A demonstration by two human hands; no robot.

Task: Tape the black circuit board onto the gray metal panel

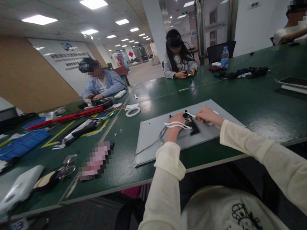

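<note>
Pinching white strip (190,114) in right hand (208,115), left hand (177,119) grip unclear, blue basket (20,145) at left

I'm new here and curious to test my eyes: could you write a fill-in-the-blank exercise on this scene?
The light grey board lies on a table coloured ____.
Thin strips by the black part are coloured ____.
A blue tray lies on the picture's ____ side.
The bottle stands ____, not tipped over.

Missing words: green; white; left; upright.
</note>
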